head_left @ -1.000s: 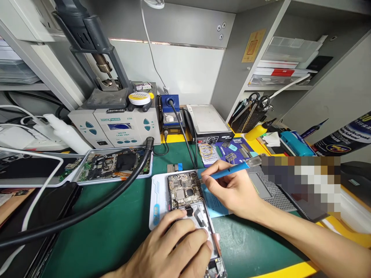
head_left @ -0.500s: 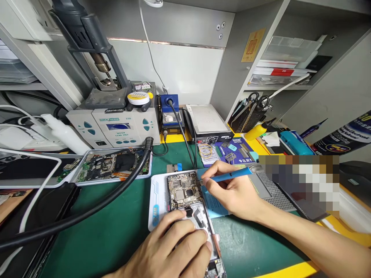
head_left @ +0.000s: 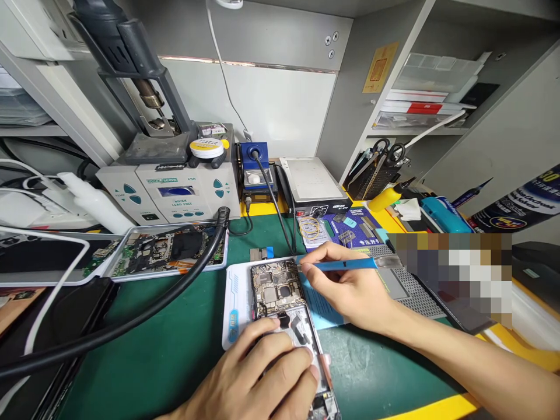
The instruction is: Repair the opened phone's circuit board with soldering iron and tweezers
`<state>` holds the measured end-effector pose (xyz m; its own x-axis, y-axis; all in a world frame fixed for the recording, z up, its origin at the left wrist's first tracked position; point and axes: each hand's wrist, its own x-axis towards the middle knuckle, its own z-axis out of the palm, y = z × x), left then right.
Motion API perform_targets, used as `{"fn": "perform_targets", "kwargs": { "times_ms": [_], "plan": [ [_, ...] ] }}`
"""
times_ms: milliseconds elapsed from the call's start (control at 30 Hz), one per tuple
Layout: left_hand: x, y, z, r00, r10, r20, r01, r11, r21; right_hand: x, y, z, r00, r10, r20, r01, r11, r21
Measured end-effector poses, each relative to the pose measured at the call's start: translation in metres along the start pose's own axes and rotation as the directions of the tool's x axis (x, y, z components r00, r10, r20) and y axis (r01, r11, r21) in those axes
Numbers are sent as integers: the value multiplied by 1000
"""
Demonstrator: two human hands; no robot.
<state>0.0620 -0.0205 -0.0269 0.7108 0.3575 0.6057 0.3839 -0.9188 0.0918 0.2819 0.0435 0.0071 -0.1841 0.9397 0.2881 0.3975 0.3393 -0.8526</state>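
Observation:
An opened phone (head_left: 301, 326) with its circuit board (head_left: 276, 287) bare lies on a white tray (head_left: 238, 286). Over the phone's lower half rests my left hand (head_left: 262, 373), its bent fingers gripping and pressing it down. Pinched in my right hand (head_left: 350, 286) is a blue-handled pry tool (head_left: 345, 264), its flat metal blade pointing right, away from the phone. The tool's other end meets the upper right edge of the board, its tip hidden by my fingers. A blue sheet (head_left: 321, 306) lies under that hand.
Behind stand a hot air station (head_left: 175, 189), a soldering station (head_left: 256, 169) and a heating plate (head_left: 312, 181). A thick black hose (head_left: 175, 294) crosses the mat at left, before a tray of phone boards (head_left: 166, 251). A perforated metal plate (head_left: 420, 291) lies at right.
The blue pry tool has tilted flatter, its handle end dropping slightly, and its inner end has shifted a little up along the board's edge. My left hand stays in place on the phone.

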Motion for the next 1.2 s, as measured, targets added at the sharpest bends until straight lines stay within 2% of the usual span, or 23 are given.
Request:
{"fn": "perform_targets", "kwargs": {
  "times_ms": [100,267,433,567,733,933,1200],
  "plan": [
    [0,0,-2,1000,5,8,-5,1000,-6,1,1,0,1000,-20,12,20,1000,18],
    [2,0,-3,1000,-9,17,9,1000,3,0,2,0,1000,13,-6,-13,1000,-1],
    [5,1,-2,1000,-7,-8,7,1000,29,-2,3,0,1000,4,5,-4,1000,14],
    [5,3,-3,999,-39,7,39,999,20,-1,5,0,1000,14,5,-14,1000,-14],
    [2,1,-2,1000,-10,25,9,1000,14,-2,3,0,1000,6,18,-7,1000,15],
    [1,3,-5,998,-45,45,45,999,3,-2,2,0,1000,13,20,-13,1000,-1],
    [7,3,-10,997,-35,64,33,999,28,-2,2,0,999,29,29,-28,1000,-2]
  ]
}}
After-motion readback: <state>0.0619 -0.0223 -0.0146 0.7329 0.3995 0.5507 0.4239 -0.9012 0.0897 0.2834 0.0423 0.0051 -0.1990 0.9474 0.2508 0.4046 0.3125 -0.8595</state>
